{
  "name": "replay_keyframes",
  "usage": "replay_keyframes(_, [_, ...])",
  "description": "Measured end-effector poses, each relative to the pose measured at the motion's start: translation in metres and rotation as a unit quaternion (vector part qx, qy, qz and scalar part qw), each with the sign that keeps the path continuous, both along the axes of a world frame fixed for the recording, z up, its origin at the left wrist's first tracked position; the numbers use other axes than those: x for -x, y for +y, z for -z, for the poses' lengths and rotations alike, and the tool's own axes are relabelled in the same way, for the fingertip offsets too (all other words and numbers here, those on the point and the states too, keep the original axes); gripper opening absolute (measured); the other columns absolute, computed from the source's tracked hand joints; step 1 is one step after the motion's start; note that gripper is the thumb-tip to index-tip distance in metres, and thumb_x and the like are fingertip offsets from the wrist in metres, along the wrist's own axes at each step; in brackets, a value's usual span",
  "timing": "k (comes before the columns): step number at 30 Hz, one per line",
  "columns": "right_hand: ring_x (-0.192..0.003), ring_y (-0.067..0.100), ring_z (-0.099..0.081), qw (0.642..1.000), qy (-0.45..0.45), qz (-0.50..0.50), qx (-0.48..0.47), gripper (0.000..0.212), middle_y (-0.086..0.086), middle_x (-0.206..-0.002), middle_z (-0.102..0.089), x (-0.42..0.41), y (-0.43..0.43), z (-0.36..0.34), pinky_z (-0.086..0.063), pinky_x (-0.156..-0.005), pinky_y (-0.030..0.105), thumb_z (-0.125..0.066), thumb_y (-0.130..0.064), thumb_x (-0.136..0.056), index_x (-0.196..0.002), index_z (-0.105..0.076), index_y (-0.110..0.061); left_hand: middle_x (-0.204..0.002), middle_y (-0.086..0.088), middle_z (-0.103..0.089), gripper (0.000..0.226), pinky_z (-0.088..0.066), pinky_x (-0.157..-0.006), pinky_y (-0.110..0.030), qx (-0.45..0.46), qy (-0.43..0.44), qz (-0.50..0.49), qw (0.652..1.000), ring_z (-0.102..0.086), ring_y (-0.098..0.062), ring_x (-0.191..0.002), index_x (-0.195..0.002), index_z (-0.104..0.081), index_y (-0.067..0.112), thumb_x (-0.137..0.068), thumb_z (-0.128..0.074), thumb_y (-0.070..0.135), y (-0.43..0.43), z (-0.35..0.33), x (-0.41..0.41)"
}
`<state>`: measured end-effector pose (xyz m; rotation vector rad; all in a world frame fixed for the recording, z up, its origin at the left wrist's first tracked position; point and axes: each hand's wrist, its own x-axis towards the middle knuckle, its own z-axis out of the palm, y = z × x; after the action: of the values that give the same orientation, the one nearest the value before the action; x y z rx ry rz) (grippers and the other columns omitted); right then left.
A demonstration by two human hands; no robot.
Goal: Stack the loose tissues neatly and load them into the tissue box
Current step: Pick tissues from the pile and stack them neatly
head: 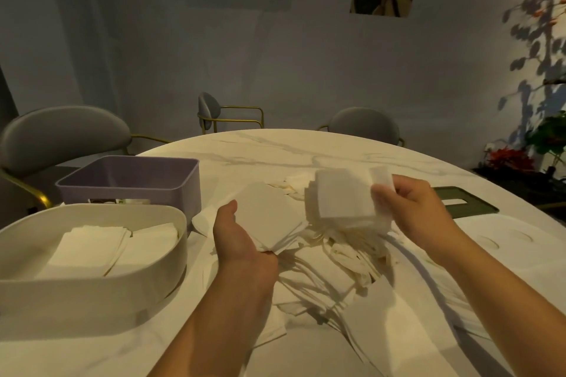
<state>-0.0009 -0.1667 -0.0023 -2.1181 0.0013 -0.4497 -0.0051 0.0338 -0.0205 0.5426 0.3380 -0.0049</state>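
Observation:
My left hand [237, 237] cradles a flat stack of white tissues [269, 217] from below, palm up, fingers curled under it. My right hand [410, 208] grips a thicker bundle of tissues [343, 197] by its right edge, lifted above the table. Under both hands lies a messy heap of loose tissues [330, 266]. At the left stands the white tissue box [92, 288], open, with tissue stacks [92, 246] lying inside.
A purple open box [131, 187] stands behind the white one. A dark green lid with a slot [462, 203] lies at the right on the round marble table [275, 147]. Grey chairs [61, 135] ring the far side. Plants stand at the right.

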Motion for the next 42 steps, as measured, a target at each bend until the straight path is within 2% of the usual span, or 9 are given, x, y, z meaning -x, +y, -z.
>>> replay_keyframes(6, [-0.058, 0.015, -0.050, 0.949, 0.104, 0.083, -0.285, 0.017, 0.004, -0.066, -0.051, 0.006, -0.015, 0.008, -0.050, -0.050, 0.024, -0.046, -0.012, -0.097, -0.082, -0.054, -0.012, -0.082, -0.006, -0.058, 0.020, -0.041, -0.067, -0.034, -0.019, 0.006, 0.017, 1.000, -0.052, -0.026, -0.073, -0.082, -0.052, 0.021, -0.095, -0.045, 0.035, -0.007, -0.007, 0.011])
replay_keyframes(9, [-0.055, 0.018, -0.046, 0.947, 0.076, 0.106, -0.293, 0.014, 0.005, -0.063, -0.050, 0.010, -0.024, 0.020, -0.039, -0.047, 0.024, -0.050, -0.011, -0.089, -0.076, -0.056, -0.014, -0.083, -0.003, -0.056, 0.019, -0.039, -0.059, -0.032, -0.037, 0.000, 0.013, 0.999, -0.051, -0.024, -0.073, -0.082, -0.048, 0.023, -0.096, -0.045, 0.035, -0.009, -0.008, 0.015])
replay_keyframes(16, [-0.080, 0.023, -0.069, 0.927, 0.004, 0.137, -0.348, 0.023, 0.006, -0.110, -0.065, 0.016, -0.036, 0.020, -0.050, -0.054, 0.026, -0.046, -0.020, -0.096, -0.117, -0.056, -0.021, -0.086, -0.009, -0.063, 0.017, -0.046, -0.070, -0.039, -0.051, 0.001, 0.079, 0.996, -0.057, -0.030, -0.076, -0.088, -0.053, 0.022, -0.094, -0.048, 0.037, -0.026, -0.007, 0.027])
replay_keyframes(19, [-0.079, 0.020, -0.067, 0.948, -0.032, 0.090, -0.303, 0.009, -0.001, -0.102, -0.064, 0.021, -0.017, 0.023, -0.050, -0.051, 0.023, -0.051, -0.017, -0.096, -0.101, -0.057, -0.022, -0.088, -0.011, -0.068, 0.017, -0.049, -0.070, -0.039, -0.047, -0.010, 0.123, 0.991, -0.061, -0.032, -0.081, -0.093, -0.058, 0.019, -0.093, -0.050, 0.035, -0.045, -0.003, 0.038])
replay_keyframes(22, [-0.082, 0.016, -0.065, 0.986, -0.143, -0.031, -0.084, 0.029, -0.011, -0.082, -0.066, 0.025, 0.004, 0.034, -0.055, -0.064, 0.025, -0.055, -0.005, -0.088, -0.082, -0.064, -0.031, -0.075, -0.011, -0.073, 0.021, -0.050, -0.073, -0.040, -0.028, -0.016, 0.141, 0.989, -0.064, -0.033, -0.080, -0.092, -0.061, 0.016, -0.093, -0.050, 0.034, -0.055, 0.001, 0.042])
replay_keyframes(27, [-0.107, -0.005, -0.054, 0.974, -0.131, -0.167, 0.077, 0.031, -0.031, -0.106, -0.057, 0.025, 0.018, 0.041, -0.044, -0.087, 0.008, -0.046, -0.037, -0.069, -0.091, -0.066, -0.046, -0.071, -0.017, -0.071, 0.038, -0.051, -0.067, -0.039, 0.003, -0.026, 0.165, 0.986, -0.068, -0.030, -0.054, -0.089, -0.064, 0.007, -0.095, -0.044, 0.039, -0.053, 0.000, 0.040])
replay_keyframes(31, [-0.118, -0.006, -0.047, 0.964, -0.083, -0.223, 0.122, 0.030, -0.031, -0.119, -0.056, 0.032, 0.018, 0.037, -0.041, -0.093, 0.013, -0.053, -0.044, -0.073, -0.097, -0.071, -0.047, -0.076, -0.016, -0.072, 0.023, -0.055, -0.065, -0.039, -0.046, -0.003, 0.176, 0.983, -0.068, -0.031, -0.064, -0.096, -0.062, 0.010, -0.092, -0.049, 0.028, -0.050, 0.006, 0.037])
replay_keyframes(37, [-0.100, -0.022, -0.049, 0.987, -0.088, -0.119, 0.058, 0.026, -0.017, -0.115, -0.057, 0.020, -0.018, 0.026, -0.036, -0.077, -0.005, -0.066, -0.018, -0.086, -0.109, -0.061, -0.030, -0.093, -0.016, -0.062, 0.012, -0.050, -0.057, -0.039, -0.082, 0.034, 0.126, 0.988, -0.059, -0.034, -0.077, -0.104, -0.052, 0.013, -0.094, -0.048, 0.018, -0.044, 0.009, 0.027])
replay_keyframes(42, [-0.120, 0.004, -0.043, 0.971, 0.086, -0.090, 0.204, 0.053, -0.009, -0.139, -0.046, 0.006, -0.038, 0.042, -0.030, -0.094, 0.015, -0.062, -0.033, -0.088, -0.137, -0.044, -0.025, -0.099, -0.019, -0.060, 0.007, -0.049, -0.064, -0.052, -0.052, 0.038, 0.114, 0.991, -0.057, -0.039, -0.085, -0.096, -0.051, 0.015, -0.095, -0.046, 0.021, -0.030, 0.009, 0.019])
